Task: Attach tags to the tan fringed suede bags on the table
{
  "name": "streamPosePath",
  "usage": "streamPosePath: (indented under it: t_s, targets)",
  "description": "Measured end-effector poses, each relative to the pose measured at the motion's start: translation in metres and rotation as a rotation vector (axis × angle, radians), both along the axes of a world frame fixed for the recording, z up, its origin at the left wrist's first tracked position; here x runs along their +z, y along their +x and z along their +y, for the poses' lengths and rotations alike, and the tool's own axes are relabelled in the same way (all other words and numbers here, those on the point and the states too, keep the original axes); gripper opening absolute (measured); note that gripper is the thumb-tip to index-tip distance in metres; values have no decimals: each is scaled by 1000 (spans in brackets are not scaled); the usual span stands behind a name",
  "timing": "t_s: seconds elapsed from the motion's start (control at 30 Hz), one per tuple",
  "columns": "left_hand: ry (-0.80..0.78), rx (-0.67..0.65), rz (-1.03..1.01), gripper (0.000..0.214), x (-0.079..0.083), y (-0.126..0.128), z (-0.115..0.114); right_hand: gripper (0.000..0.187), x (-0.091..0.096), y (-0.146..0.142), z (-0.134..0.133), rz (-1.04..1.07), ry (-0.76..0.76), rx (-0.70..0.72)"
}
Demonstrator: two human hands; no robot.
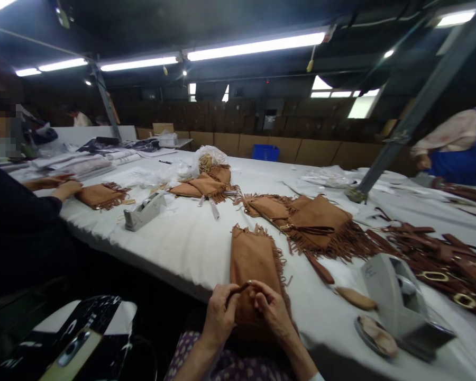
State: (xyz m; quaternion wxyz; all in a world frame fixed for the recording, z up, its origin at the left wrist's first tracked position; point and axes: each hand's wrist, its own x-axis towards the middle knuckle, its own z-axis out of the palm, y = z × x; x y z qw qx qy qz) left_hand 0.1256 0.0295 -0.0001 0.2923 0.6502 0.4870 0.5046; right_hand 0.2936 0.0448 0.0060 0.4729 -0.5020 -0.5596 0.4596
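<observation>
A tan fringed bag [254, 254] lies at the table's near edge, its lower end reaching toward my lap. Above that end my left hand [222, 315] is closed, pinching a short brown leather strap [244, 287]. My right hand [273, 312] is closed too, its thumb and finger at the strap's other end. My fingers cover most of the strap, so its full length is hidden. Just beyond, more tan fringed bags [317, 222] lie in a pile, a dark wrist strap [319, 267] beside them.
To the right stand a grey tape dispenser [404, 301] and a heap of brown straps with gold buckles [440, 259]. Another tape dispenser [145, 211] sits left. A co-worker's hands [63, 188] touch a fringed bag [101, 196]. A metal post [404, 121] rises from the table.
</observation>
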Motion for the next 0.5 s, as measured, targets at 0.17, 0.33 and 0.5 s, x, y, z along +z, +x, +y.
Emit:
streamPosePath:
  t_s: [0.17, 0.33, 0.5]
  targets:
    - [96, -110, 256, 24, -12, 4, -2, 32, 4, 2, -7, -50, 82, -6]
    - [89, -179, 416, 27, -15, 7, 2, 26, 0, -6, -11, -101, 91, -20]
    - [-65, -150, 441, 32, -26, 8, 9, 35, 8, 35, -22, -205, 97, -225]
